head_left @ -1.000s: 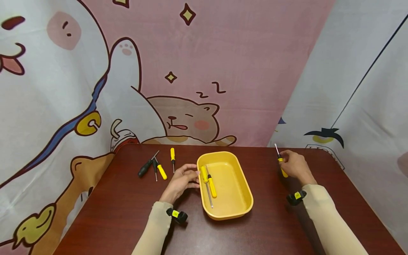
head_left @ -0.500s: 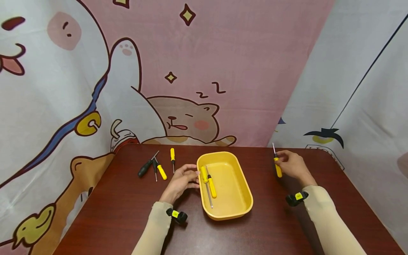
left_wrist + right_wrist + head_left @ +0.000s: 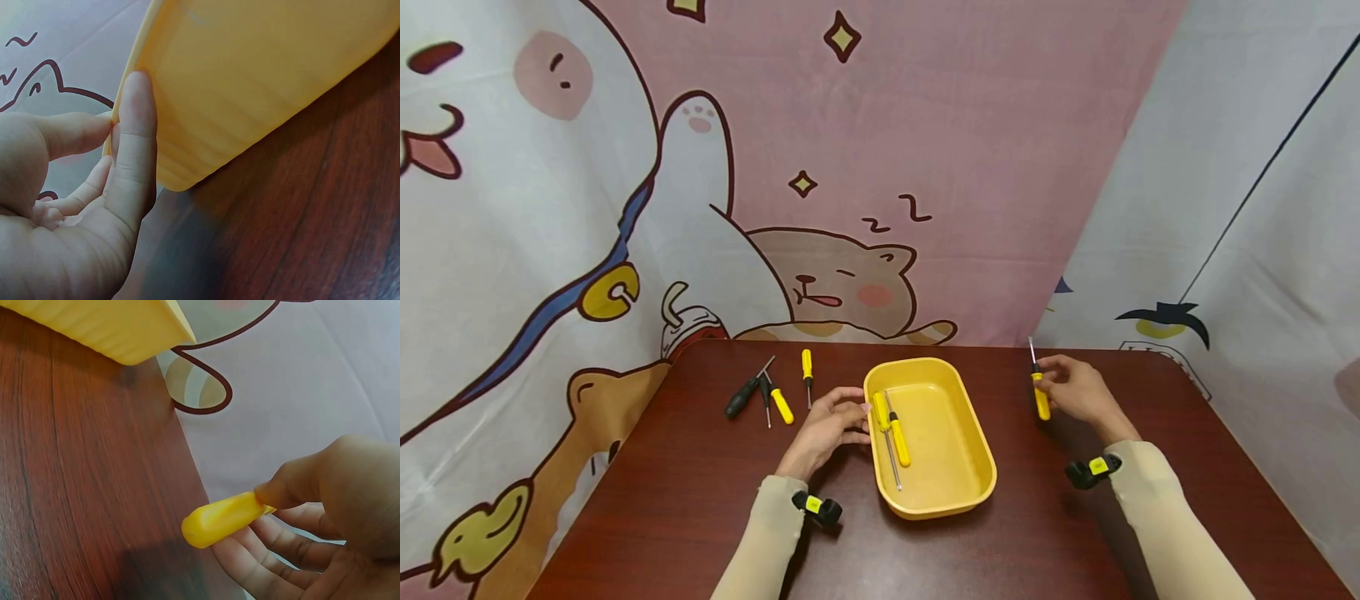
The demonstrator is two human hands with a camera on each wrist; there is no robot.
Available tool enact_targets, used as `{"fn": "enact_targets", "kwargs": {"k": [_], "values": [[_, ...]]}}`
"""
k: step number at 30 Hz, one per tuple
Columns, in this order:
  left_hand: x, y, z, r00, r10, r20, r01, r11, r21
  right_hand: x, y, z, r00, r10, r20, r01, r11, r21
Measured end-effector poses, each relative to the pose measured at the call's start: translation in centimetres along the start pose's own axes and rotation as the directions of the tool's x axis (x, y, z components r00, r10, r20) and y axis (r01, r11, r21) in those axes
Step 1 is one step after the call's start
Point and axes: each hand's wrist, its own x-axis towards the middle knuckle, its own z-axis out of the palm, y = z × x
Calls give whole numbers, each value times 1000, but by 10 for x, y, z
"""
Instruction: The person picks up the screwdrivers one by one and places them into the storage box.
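Observation:
At the left rim of a yellow plastic tray (image 3: 951, 450), my left hand (image 3: 826, 429) pinches the edge; the left wrist view shows the thumb (image 3: 78, 132) on one side of the wall and a finger (image 3: 136, 125) along the other. My right hand (image 3: 1078, 392), right of the tray, holds a screwdriver (image 3: 1041, 396) by its yellow handle, the metal tip pointing to the back. In the right wrist view the handle end (image 3: 219, 519) juts out between thumb and fingers. Inside the tray, along its left side, lie two yellow-handled screwdrivers (image 3: 898, 442), pointing opposite ways.
Left of the tray, a dark-handled screwdriver (image 3: 743, 398), a small dark one (image 3: 766, 390) and a yellow-handled one (image 3: 782, 407) lie close together. Another yellow screwdriver (image 3: 807, 367) lies just behind my left hand. A printed cloth (image 3: 985, 167) hangs behind the brown table (image 3: 670, 500).
My right hand has moved left toward the tray, carrying the screwdriver. The left hand and the tray have stayed in place.

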Motion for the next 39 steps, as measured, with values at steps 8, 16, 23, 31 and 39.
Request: {"fn": "enact_targets", "kwargs": {"k": [8, 16, 23, 31, 39], "values": [[-1, 0, 1, 1000, 4, 2, -4, 1000, -1, -1, -10, 6, 999, -27, 16, 26, 999, 32], [0, 1, 0, 1000, -4, 0, 4, 1000, 0, -4, -21, 9, 998, -62, 25, 61, 998, 19], [-1, 0, 0, 1000, 0, 4, 0, 1000, 0, -6, -31, 13, 994, -96, 47, 95, 995, 30], [-1, 0, 0, 1000, 3, 3, -3, 1000, 3, -10, -44, 19, 987, -152, 56, 152, 988, 11], [-1, 0, 0, 1000, 0, 4, 0, 1000, 5, -12, -56, 26, 983, -175, 56, 174, 984, 24]]}}
